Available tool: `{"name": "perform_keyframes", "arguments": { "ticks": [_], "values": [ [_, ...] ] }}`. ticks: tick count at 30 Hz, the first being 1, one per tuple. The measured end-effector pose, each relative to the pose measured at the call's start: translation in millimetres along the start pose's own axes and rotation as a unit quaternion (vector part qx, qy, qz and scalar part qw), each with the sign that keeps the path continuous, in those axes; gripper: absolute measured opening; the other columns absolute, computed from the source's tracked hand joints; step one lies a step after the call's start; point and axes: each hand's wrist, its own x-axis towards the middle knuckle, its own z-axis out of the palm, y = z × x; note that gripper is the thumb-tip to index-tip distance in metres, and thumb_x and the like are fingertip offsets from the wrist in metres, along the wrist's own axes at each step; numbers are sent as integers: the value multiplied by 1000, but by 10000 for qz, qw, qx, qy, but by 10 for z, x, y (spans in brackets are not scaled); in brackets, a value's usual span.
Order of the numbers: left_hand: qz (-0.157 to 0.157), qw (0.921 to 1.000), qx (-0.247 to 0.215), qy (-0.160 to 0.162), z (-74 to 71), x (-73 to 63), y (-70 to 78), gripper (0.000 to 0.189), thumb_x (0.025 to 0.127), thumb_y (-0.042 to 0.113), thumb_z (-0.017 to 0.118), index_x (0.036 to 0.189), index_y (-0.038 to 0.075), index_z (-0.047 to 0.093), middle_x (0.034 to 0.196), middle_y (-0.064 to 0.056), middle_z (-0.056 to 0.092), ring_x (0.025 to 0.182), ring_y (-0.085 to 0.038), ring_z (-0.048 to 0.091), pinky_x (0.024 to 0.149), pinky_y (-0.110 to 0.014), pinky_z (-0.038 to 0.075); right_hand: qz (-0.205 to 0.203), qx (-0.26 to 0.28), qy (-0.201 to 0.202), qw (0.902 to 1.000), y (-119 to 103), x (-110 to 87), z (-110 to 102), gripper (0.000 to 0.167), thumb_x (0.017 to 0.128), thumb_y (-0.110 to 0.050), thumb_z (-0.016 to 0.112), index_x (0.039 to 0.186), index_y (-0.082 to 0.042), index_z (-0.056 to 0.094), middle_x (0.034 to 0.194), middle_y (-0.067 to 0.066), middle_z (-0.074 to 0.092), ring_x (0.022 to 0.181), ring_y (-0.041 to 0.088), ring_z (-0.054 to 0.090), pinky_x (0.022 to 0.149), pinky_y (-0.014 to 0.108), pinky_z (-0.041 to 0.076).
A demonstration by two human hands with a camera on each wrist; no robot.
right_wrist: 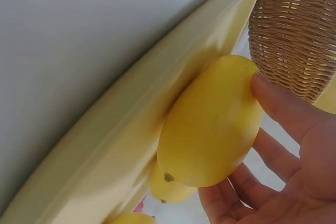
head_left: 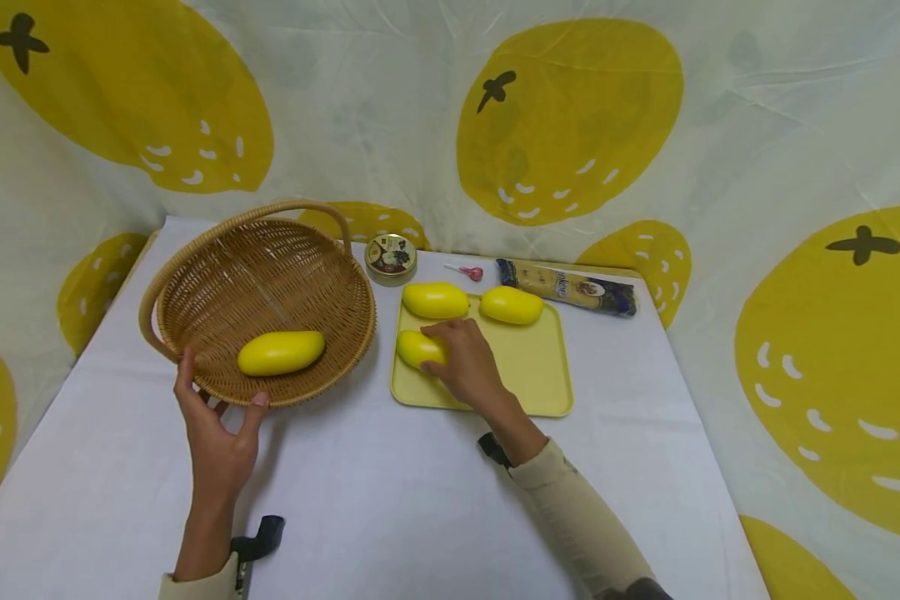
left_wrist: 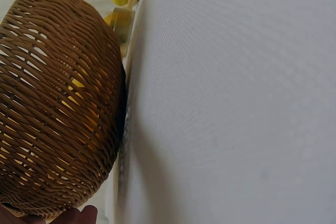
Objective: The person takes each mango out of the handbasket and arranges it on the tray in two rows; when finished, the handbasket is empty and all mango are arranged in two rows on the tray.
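My left hand (head_left: 221, 442) grips the near rim of a brown wicker basket (head_left: 356, 333), which tilts toward me with its handle up. Inside the basket lies a yellow mango (head_left: 281, 353). Over the left part of a pale yellow tray (head_left: 525, 375), my right hand (head_left: 465, 358) holds another mango (right_wrist: 210, 124) between thumb and fingers. In the right wrist view this mango is at or just above the tray; I cannot tell if they touch. Two more mangoes, one on the left (head_left: 435, 300) and one on the right (head_left: 512, 306), lie along the tray's far side.
Behind the tray are a round tin (head_left: 391, 257), a pink lollipop (head_left: 471, 272) and a long dark-ended food packet (head_left: 566, 287). A white cloth covers the table (head_left: 390, 500). A fruit-print curtain (head_left: 390, 108) hangs along the table's back edge.
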Motion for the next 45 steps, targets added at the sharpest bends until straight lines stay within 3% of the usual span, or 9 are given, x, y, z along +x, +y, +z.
{"name": "perform_keyframes", "arguments": {
  "ticks": [18,26,31,37,45],
  "values": [
    [46,10000,22,9,-8,2,14,105,89,4,75,170,24,12,177,4,13,150,-32,35,115,-29,37,-40,22,216,9998,-116,41,-32,55,84,-26,92,135,-19,74,132,4,71,122,26,56,103,43,50],
    [61,10000,-39,25,5,4,10,103,90,2,74,171,24,13,178,4,14,148,-30,35,112,-29,37,-617,506,749,9940,-458,51,-213,52,85,-25,92,134,-20,75,133,0,72,124,23,57,103,43,51],
    [50,10000,-19,-2,10,-3,29,103,90,4,74,171,24,13,177,5,14,148,-29,35,112,-29,37,-1236,946,876,9839,-676,75,-240,51,86,-25,91,133,-18,74,132,-1,72,120,21,57,99,40,51],
    [90,10000,-41,-2,12,-2,31,101,91,6,73,171,25,14,177,5,14,149,-31,35,113,-29,36,-1774,1197,804,9735,-876,161,-176,55,85,-29,91,135,-17,73,133,0,72,123,20,57,103,37,50],
    [108,9999,6,-17,11,4,13,101,91,6,73,171,25,13,177,5,14,150,-33,35,115,-29,37,-1604,1234,234,9790,-1122,292,8,59,86,-33,90,140,-22,70,139,0,68,131,20,56,110,38,47]
  ]
}}
